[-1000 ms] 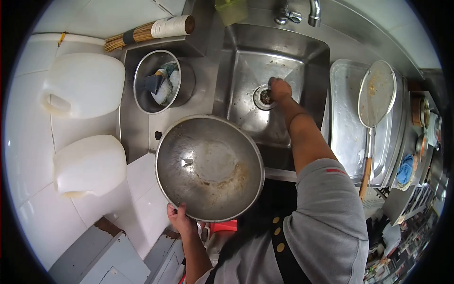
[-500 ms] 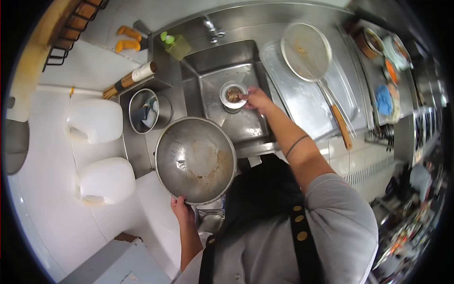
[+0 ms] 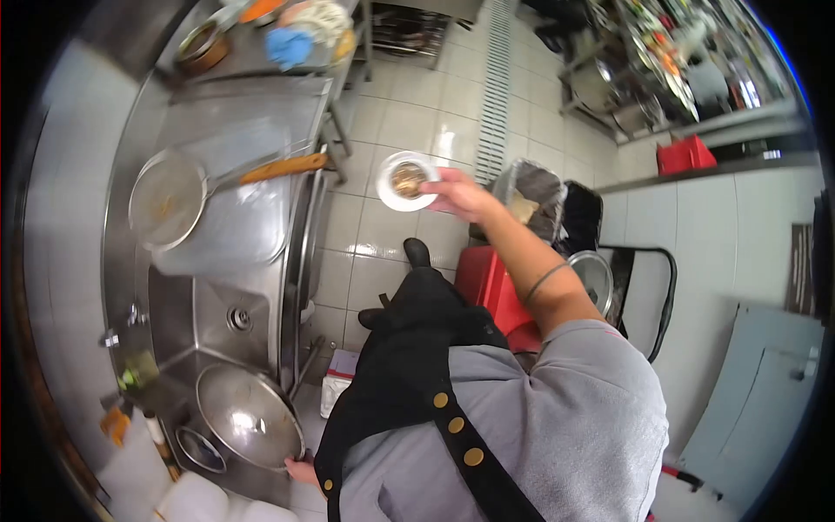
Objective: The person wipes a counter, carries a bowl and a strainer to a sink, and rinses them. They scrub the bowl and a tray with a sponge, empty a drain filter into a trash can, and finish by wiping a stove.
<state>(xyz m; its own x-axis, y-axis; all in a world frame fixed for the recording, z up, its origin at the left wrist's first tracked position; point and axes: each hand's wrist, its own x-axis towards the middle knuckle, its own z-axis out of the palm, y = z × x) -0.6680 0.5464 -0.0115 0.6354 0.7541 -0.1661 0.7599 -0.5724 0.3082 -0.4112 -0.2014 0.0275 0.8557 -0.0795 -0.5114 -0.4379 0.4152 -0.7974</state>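
My right hand (image 3: 459, 193) pinches the rim of a round sink strainer (image 3: 387, 188), with brown food scraps in its middle. It is held out over the tiled floor, apart from the sink. My left hand (image 3: 302, 471) grips the lower rim of a large metal bowl (image 3: 248, 413), tilted beside the sink's near end; its fingers are partly hidden by the rim. In the steel sink (image 3: 172, 304) the round drain hole (image 3: 239, 319) shows uncovered.
A bin with a clear liner (image 3: 544, 187) stands beyond my right forearm, near a red container (image 3: 491, 287) and a round metal lid (image 3: 591, 278). A wooden-handled mesh sieve (image 3: 165, 200) lies on the steel drainboard. A floor grate (image 3: 494, 96) runs through the tiles.
My view and body have turned right, away from the sink. My right hand has lifted the strainer out of the sink and carried it over the floor. My left hand still holds the bowl.
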